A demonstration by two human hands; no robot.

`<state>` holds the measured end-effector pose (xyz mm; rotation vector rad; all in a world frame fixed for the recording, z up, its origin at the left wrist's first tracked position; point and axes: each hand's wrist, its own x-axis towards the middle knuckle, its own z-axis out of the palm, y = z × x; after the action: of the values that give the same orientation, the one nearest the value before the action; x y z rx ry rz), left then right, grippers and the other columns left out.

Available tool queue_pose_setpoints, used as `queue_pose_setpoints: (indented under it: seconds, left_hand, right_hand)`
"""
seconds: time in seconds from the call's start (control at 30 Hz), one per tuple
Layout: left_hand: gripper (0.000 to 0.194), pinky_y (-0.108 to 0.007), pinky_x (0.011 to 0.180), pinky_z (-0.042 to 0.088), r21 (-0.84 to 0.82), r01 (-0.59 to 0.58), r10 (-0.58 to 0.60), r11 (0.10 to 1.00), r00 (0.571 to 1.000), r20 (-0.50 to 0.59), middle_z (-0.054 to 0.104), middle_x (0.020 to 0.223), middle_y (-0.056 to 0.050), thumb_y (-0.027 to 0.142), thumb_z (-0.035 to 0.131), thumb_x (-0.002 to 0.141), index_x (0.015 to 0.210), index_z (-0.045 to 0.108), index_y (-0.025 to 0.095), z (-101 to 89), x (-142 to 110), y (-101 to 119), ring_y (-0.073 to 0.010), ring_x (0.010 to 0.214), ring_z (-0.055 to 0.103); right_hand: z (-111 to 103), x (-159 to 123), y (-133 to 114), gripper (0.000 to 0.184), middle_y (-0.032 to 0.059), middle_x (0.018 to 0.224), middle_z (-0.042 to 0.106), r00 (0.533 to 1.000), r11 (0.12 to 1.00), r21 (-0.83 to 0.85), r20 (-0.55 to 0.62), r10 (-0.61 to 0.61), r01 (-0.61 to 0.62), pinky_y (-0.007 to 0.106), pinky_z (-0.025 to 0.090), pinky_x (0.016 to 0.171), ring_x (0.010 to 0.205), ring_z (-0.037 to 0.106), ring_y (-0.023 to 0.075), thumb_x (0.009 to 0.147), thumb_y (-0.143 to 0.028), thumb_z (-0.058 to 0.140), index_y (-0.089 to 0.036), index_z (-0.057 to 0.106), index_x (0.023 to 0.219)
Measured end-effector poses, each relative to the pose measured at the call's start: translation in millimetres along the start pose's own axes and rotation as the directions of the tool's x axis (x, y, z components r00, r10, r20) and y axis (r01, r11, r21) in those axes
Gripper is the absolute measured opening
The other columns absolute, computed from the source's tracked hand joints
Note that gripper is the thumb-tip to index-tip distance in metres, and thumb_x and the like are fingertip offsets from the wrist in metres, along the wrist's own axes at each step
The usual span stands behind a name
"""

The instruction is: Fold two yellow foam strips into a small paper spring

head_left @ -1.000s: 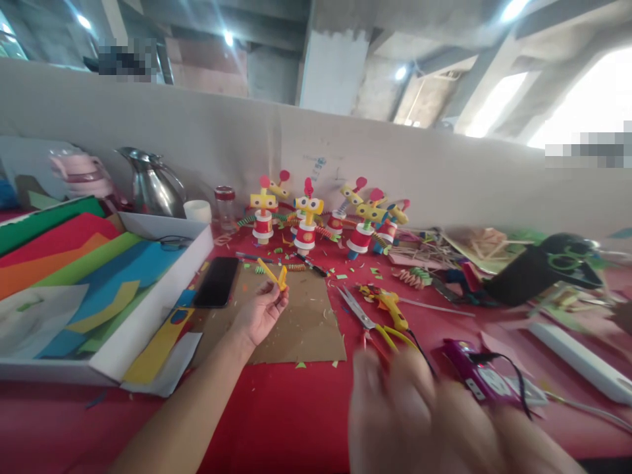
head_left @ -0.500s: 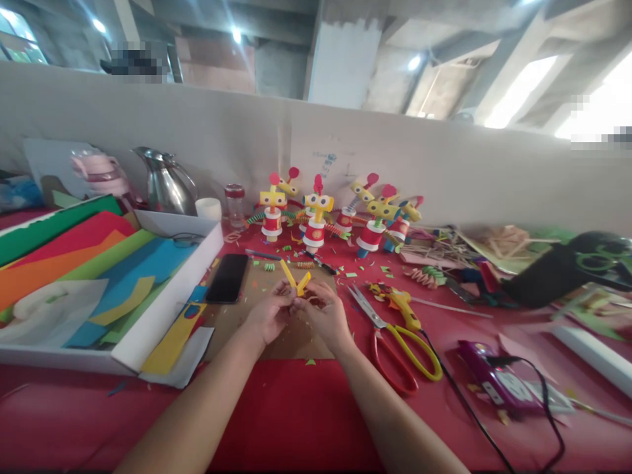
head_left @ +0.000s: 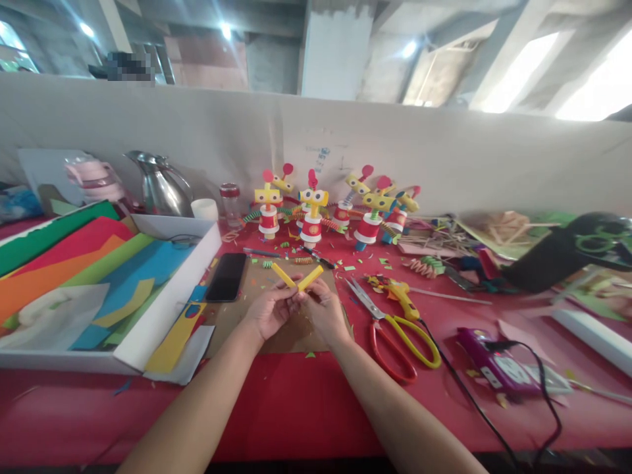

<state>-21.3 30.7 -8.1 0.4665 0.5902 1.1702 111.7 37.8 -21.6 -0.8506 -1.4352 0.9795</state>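
Two yellow paper strips cross in a V between my fingers, joined or overlapping at the bottom. My left hand pinches them from the left, and my right hand pinches from the right, with the fingertips of both meeting at the base of the V. Below them lies a brown cardboard mat. Small coiled paper springs, one green and one orange, rest on the mat's far part. Whether the strips are glued together I cannot tell.
Several paper robot figures stand at the back. Scissors, a glue gun and a purple power box with a cord lie right. On the left are a phone and a white box of coloured paper.
The yellow strips have swung to show a wider V, their ends spread further to both sides. Both hands stay together in nearly the same place; the view has shifted slightly.
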Motion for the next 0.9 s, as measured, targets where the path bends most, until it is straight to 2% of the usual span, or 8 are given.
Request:
queue_pose_setpoints:
  seconds: [0.1, 0.2, 0.33, 0.43, 0.53, 0.63, 0.8, 0.9]
  left_hand:
    - [0.027, -0.019, 0.064, 0.050, 0.112, -0.030, 0.031, 0.993, 0.999, -0.006, 0.069, 0.079, -0.005, 0.005, 0.068, 0.070, 0.096, 0.069, 0.013, 0.2, -1, 4, -0.0103, 0.067, 0.064]
    - [0.034, -0.019, 0.067, 0.049, 0.176, -0.084, 0.087, 0.981, 0.996, -0.012, 0.070, 0.078, -0.004, 0.004, 0.071, 0.067, 0.099, 0.068, 0.014, 2.4, -2, 4, -0.0108, 0.070, 0.065]
    - [0.043, -0.020, 0.066, 0.046, 0.189, -0.198, 0.217, 0.962, 0.973, -0.084, 0.070, 0.076, -0.002, 0.004, 0.076, 0.059, 0.099, 0.068, 0.017, 5.2, 1, -3, -0.0106, 0.068, 0.063]
    - [0.037, -0.023, 0.070, 0.046, 0.165, -0.279, 0.301, 0.946, 0.945, -0.127, 0.071, 0.077, -0.002, 0.005, 0.078, 0.055, 0.089, 0.070, 0.016, 6.0, 4, -8, -0.0124, 0.072, 0.064]
    - [0.026, -0.024, 0.071, 0.045, 0.142, -0.274, 0.296, 0.951, 0.941, -0.164, 0.070, 0.074, -0.003, 0.009, 0.079, 0.054, 0.079, 0.071, 0.013, 7.3, 5, -9, -0.0128, 0.071, 0.063]
    - [0.024, -0.025, 0.069, 0.046, 0.166, -0.264, 0.291, 0.950, 0.943, -0.163, 0.070, 0.073, -0.003, 0.014, 0.078, 0.057, 0.080, 0.072, 0.013, 9.1, 4, -10, -0.0132, 0.067, 0.063]
    - [0.025, -0.027, 0.072, 0.046, 0.339, -0.307, 0.378, 0.889, 0.911, -0.166, 0.070, 0.073, -0.003, 0.022, 0.079, 0.059, 0.082, 0.071, 0.014, 9.5, 3, -11, -0.0146, 0.068, 0.063]
    - [0.024, -0.027, 0.070, 0.045, 0.378, -0.300, 0.385, 0.876, 0.906, -0.175, 0.069, 0.070, -0.003, 0.024, 0.079, 0.058, 0.078, 0.071, 0.013, 7.6, 4, -12, -0.0141, 0.065, 0.062]
  right_hand:
    - [0, -1, -4, 0.008, 0.0023, 0.091, 0.057, 0.999, 0.996, 0.083, 0.035, 0.013, -0.016, 0.029, 0.046, 0.080, 0.087, 0.056, 0.0172, 0.076, -0.028, 0.063, -0.024, 0.070, 0.077]
    - [0, 0, -5, 0.010, 0.0022, 0.089, 0.057, 0.999, 0.995, 0.095, 0.044, 0.030, -0.034, 0.029, 0.047, 0.080, 0.087, 0.057, 0.0173, 0.077, -0.030, 0.062, -0.024, 0.070, 0.078]
    - [1, 0, -1, 0.015, 0.0038, 0.097, 0.060, 1.000, 1.000, 0.021, 0.007, 0.019, -0.019, 0.030, 0.047, 0.085, 0.093, 0.059, 0.0183, 0.079, -0.030, 0.061, -0.024, 0.071, 0.088]
    - [3, -2, 2, 0.021, 0.0047, 0.096, 0.063, 0.998, 0.999, -0.017, -0.037, 0.048, -0.049, 0.031, 0.048, 0.084, 0.092, 0.060, 0.0192, 0.079, -0.030, 0.062, -0.023, 0.071, 0.097]
    - [4, -3, 3, 0.022, 0.0044, 0.089, 0.067, 0.994, 0.996, 0.006, -0.062, 0.086, -0.086, 0.032, 0.049, 0.081, 0.086, 0.062, 0.0194, 0.079, -0.034, 0.063, -0.022, 0.072, 0.096]
    - [2, -3, 0, 0.025, 0.0045, 0.089, 0.069, 0.993, 0.995, 0.003, -0.059, 0.101, -0.101, 0.032, 0.049, 0.081, 0.085, 0.063, 0.0196, 0.080, -0.038, 0.061, -0.022, 0.073, 0.096]
    - [2, -1, -3, 0.026, 0.0042, 0.082, 0.072, 0.982, 0.981, 0.114, -0.088, 0.168, -0.158, 0.029, 0.051, 0.070, 0.074, 0.064, 0.0175, 0.078, -0.038, 0.062, -0.019, 0.072, 0.092]
    - [3, 0, -4, 0.023, 0.0037, 0.076, 0.071, 0.973, 0.971, 0.153, -0.114, 0.201, -0.183, 0.028, 0.051, 0.065, 0.067, 0.062, 0.0156, 0.075, -0.036, 0.064, -0.017, 0.072, 0.086]
